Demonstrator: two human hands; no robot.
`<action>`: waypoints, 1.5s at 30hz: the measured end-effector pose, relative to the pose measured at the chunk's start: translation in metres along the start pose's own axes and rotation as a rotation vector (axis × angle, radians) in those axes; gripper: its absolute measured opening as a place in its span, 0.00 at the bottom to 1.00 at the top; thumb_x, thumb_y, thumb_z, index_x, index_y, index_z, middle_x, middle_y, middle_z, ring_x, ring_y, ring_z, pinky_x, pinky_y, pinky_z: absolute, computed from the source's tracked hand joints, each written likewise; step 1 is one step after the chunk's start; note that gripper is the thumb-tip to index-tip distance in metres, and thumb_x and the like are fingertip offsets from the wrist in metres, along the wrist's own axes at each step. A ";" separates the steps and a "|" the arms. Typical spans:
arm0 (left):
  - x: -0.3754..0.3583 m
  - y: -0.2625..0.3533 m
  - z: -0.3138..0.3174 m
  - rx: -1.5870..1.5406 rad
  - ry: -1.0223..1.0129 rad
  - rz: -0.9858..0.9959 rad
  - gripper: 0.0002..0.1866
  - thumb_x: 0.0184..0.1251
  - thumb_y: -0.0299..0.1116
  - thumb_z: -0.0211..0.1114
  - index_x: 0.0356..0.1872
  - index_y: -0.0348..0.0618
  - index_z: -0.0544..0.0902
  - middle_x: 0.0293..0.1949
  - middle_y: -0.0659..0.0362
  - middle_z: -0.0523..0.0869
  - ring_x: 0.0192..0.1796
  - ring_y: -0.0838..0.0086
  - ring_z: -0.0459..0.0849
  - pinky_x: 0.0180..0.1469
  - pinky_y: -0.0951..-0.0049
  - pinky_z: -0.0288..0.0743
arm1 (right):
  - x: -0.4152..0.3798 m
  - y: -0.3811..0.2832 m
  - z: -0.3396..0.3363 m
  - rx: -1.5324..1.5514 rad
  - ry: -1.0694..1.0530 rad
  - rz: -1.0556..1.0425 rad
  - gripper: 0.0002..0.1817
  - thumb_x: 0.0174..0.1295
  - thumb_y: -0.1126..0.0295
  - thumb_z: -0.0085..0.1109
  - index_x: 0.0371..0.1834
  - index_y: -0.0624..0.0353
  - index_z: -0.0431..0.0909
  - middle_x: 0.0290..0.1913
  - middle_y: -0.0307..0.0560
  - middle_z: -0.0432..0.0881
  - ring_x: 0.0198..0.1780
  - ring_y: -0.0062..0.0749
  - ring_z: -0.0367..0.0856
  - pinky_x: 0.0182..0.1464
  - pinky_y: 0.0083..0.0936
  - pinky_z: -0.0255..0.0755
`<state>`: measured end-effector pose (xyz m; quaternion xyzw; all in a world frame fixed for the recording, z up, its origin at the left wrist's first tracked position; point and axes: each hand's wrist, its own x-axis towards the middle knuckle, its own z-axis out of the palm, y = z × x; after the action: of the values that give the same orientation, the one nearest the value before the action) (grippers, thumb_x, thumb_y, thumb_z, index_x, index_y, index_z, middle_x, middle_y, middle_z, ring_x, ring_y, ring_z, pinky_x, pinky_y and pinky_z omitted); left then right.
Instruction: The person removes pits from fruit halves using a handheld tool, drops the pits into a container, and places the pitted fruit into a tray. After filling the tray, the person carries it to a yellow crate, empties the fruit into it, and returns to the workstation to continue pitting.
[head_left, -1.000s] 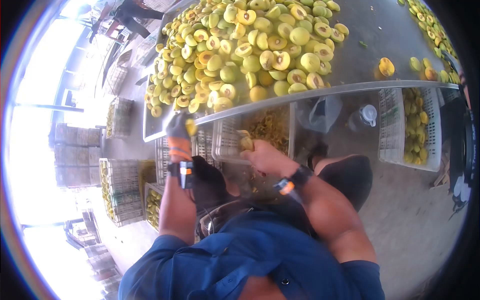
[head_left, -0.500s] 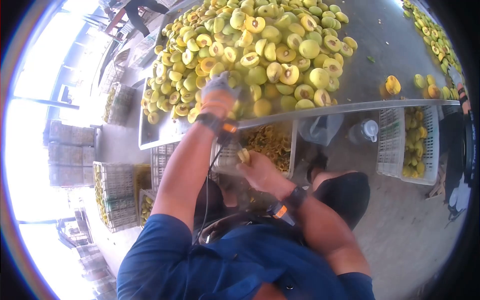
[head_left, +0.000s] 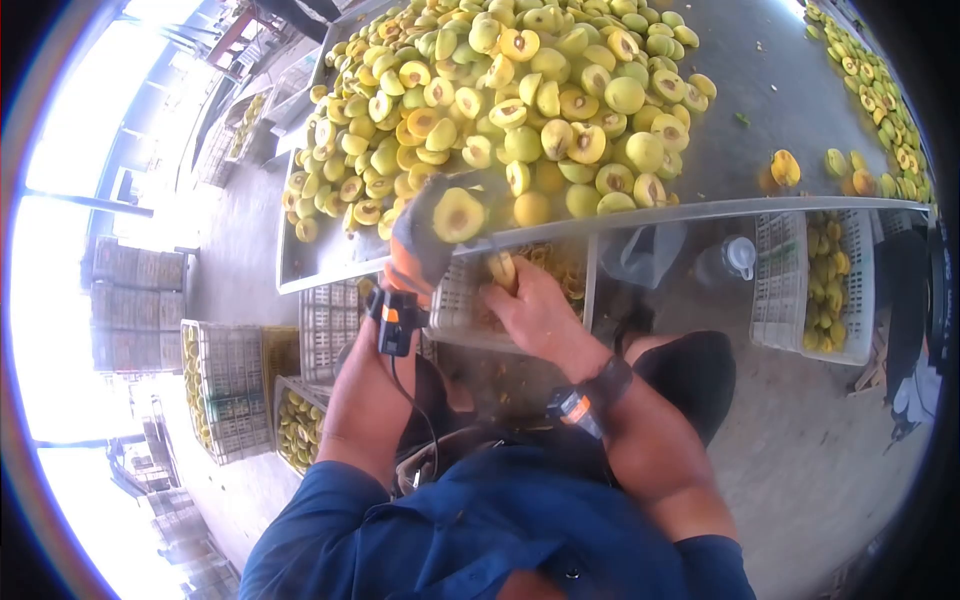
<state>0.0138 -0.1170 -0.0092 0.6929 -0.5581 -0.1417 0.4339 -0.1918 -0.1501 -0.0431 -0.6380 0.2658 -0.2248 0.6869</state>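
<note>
A pile of yellow-green peach halves [head_left: 530, 110], many with brown pit hollows showing, covers the metal table [head_left: 700, 206]. My left hand [head_left: 418, 245], in a grey and orange glove, is closed around a peach half [head_left: 459, 215] at the table's front edge, its cut face toward me. Just below and to the right, my right hand [head_left: 540, 312] is closed on a short tan-yellow object [head_left: 502, 270], perhaps a tool handle; its far end cannot be made out. Below the hands is a white crate [head_left: 455, 305] with brownish-yellow scraps in it.
At the right, a white crate [head_left: 775, 285] of fruit stands under the table, near a clear jug [head_left: 738, 258] and a plastic bag [head_left: 645, 255]. More crates [head_left: 225, 385] of fruit stand on the floor to the left. Several peach halves [head_left: 786, 168] lie at the table's right.
My left hand has come back from the pile toward the table edge and now holds a peach half. My right hand has moved slightly up and right with the tan-yellow object.
</note>
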 end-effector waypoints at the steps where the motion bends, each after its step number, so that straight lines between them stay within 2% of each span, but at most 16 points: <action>1: -0.009 -0.005 0.002 0.032 0.005 0.015 0.18 0.79 0.29 0.64 0.65 0.33 0.82 0.56 0.52 0.91 0.53 0.69 0.90 0.56 0.69 0.86 | 0.001 0.003 0.000 -0.010 -0.007 -0.006 0.18 0.71 0.63 0.59 0.52 0.68 0.80 0.48 0.71 0.86 0.53 0.70 0.84 0.56 0.50 0.76; 4: -0.030 -0.010 0.009 0.125 0.021 0.062 0.16 0.84 0.28 0.57 0.65 0.31 0.81 0.56 0.51 0.91 0.54 0.69 0.90 0.57 0.70 0.85 | -0.003 -0.001 -0.002 -0.056 -0.014 -0.059 0.18 0.71 0.62 0.58 0.51 0.68 0.79 0.48 0.71 0.85 0.52 0.71 0.82 0.56 0.51 0.75; 8: -0.042 0.001 0.017 0.014 0.050 0.043 0.17 0.75 0.26 0.62 0.61 0.33 0.82 0.54 0.49 0.90 0.54 0.61 0.89 0.57 0.65 0.84 | -0.007 -0.005 -0.001 -0.071 -0.011 -0.093 0.18 0.71 0.62 0.56 0.50 0.69 0.79 0.49 0.72 0.84 0.53 0.72 0.81 0.56 0.53 0.74; 12: -0.050 0.015 0.024 -0.955 0.095 -0.337 0.18 0.71 0.26 0.63 0.60 0.34 0.84 0.54 0.51 0.89 0.54 0.63 0.89 0.56 0.66 0.84 | -0.007 -0.008 -0.004 -0.087 -0.055 0.007 0.18 0.71 0.63 0.57 0.52 0.69 0.79 0.47 0.71 0.85 0.52 0.70 0.82 0.56 0.50 0.75; 15: -0.047 0.060 0.020 -1.225 0.122 -0.583 0.17 0.73 0.26 0.58 0.60 0.33 0.84 0.56 0.53 0.88 0.55 0.66 0.88 0.56 0.68 0.84 | -0.006 -0.006 -0.002 0.018 0.014 0.042 0.18 0.71 0.63 0.57 0.51 0.69 0.79 0.45 0.70 0.85 0.50 0.67 0.83 0.54 0.49 0.75; 19: -0.055 0.051 0.023 -0.717 0.141 -0.266 0.16 0.76 0.24 0.56 0.59 0.31 0.84 0.57 0.51 0.87 0.55 0.67 0.87 0.57 0.69 0.84 | -0.017 -0.007 0.002 -0.037 0.012 -0.031 0.17 0.72 0.63 0.57 0.50 0.70 0.78 0.42 0.68 0.85 0.47 0.65 0.84 0.52 0.49 0.75; 26: -0.061 0.038 0.038 -0.368 0.179 -0.104 0.12 0.77 0.23 0.61 0.56 0.29 0.84 0.59 0.50 0.87 0.55 0.69 0.86 0.56 0.71 0.84 | -0.021 -0.016 -0.004 -0.052 0.020 0.013 0.15 0.72 0.65 0.57 0.50 0.69 0.78 0.42 0.68 0.85 0.48 0.67 0.84 0.52 0.49 0.76; 29: -0.061 0.033 0.043 -0.403 0.213 -0.099 0.12 0.75 0.21 0.62 0.55 0.29 0.84 0.57 0.51 0.87 0.55 0.71 0.86 0.56 0.72 0.83 | -0.021 0.007 0.007 -0.170 0.111 -0.020 0.15 0.71 0.70 0.57 0.55 0.69 0.78 0.38 0.55 0.86 0.45 0.43 0.86 0.50 0.40 0.77; 31: -0.059 0.036 0.044 -0.553 0.209 -0.166 0.12 0.74 0.19 0.62 0.56 0.31 0.83 0.56 0.51 0.87 0.55 0.70 0.86 0.57 0.71 0.83 | -0.022 0.000 0.009 0.006 0.020 0.075 0.14 0.73 0.70 0.57 0.55 0.68 0.78 0.35 0.53 0.85 0.40 0.40 0.86 0.45 0.38 0.78; 34: -0.052 0.062 0.034 -0.785 0.154 -0.358 0.13 0.72 0.19 0.62 0.55 0.33 0.83 0.56 0.52 0.87 0.56 0.66 0.87 0.58 0.67 0.84 | -0.009 0.023 0.015 -0.148 0.141 -0.372 0.11 0.76 0.69 0.55 0.55 0.64 0.77 0.29 0.47 0.81 0.29 0.33 0.83 0.33 0.34 0.76; 36: -0.058 0.063 0.036 -0.052 0.140 0.080 0.13 0.69 0.21 0.63 0.53 0.33 0.85 0.55 0.56 0.88 0.57 0.69 0.86 0.56 0.70 0.83 | 0.000 0.035 0.010 -0.113 0.106 -0.386 0.12 0.76 0.70 0.53 0.56 0.64 0.76 0.31 0.46 0.81 0.32 0.35 0.83 0.35 0.36 0.76; 37: -0.055 0.049 0.035 0.249 0.143 0.296 0.14 0.68 0.21 0.64 0.54 0.33 0.86 0.55 0.57 0.89 0.56 0.70 0.85 0.56 0.71 0.82 | -0.007 0.018 0.007 0.030 -0.015 -0.145 0.13 0.74 0.71 0.53 0.57 0.66 0.76 0.35 0.49 0.83 0.39 0.41 0.85 0.42 0.39 0.78; 39: -0.053 0.060 0.036 -0.688 0.128 -0.343 0.20 0.67 0.20 0.66 0.60 0.35 0.86 0.58 0.57 0.89 0.59 0.72 0.85 0.60 0.71 0.80 | -0.015 -0.003 0.002 0.240 -0.176 0.142 0.12 0.76 0.70 0.51 0.56 0.64 0.75 0.36 0.47 0.82 0.37 0.40 0.83 0.40 0.38 0.76; 41: -0.054 0.053 0.033 -0.849 0.088 -0.399 0.23 0.68 0.19 0.67 0.65 0.35 0.83 0.60 0.56 0.88 0.61 0.73 0.85 0.64 0.72 0.78 | -0.022 -0.012 -0.002 0.390 -0.239 0.244 0.08 0.81 0.65 0.50 0.51 0.57 0.76 0.30 0.40 0.78 0.21 0.26 0.76 0.23 0.28 0.69; 44: -0.055 0.061 0.024 -0.943 0.055 -0.375 0.24 0.68 0.18 0.67 0.66 0.35 0.82 0.60 0.56 0.88 0.62 0.73 0.84 0.66 0.73 0.77 | -0.020 -0.016 -0.003 0.596 -0.295 0.417 0.07 0.77 0.69 0.51 0.50 0.61 0.74 0.30 0.40 0.78 0.23 0.30 0.78 0.26 0.36 0.73; 45: -0.057 0.058 0.024 -0.864 0.057 -0.304 0.24 0.68 0.18 0.67 0.66 0.35 0.83 0.60 0.56 0.88 0.62 0.74 0.84 0.66 0.73 0.77 | -0.013 0.006 0.005 0.346 -0.153 0.130 0.07 0.78 0.69 0.52 0.51 0.60 0.74 0.29 0.39 0.77 0.22 0.27 0.77 0.24 0.33 0.71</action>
<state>-0.0595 -0.0766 0.0045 0.5261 -0.3279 -0.4045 0.6724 -0.1986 -0.1372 -0.0482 -0.5074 0.2107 -0.1730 0.8174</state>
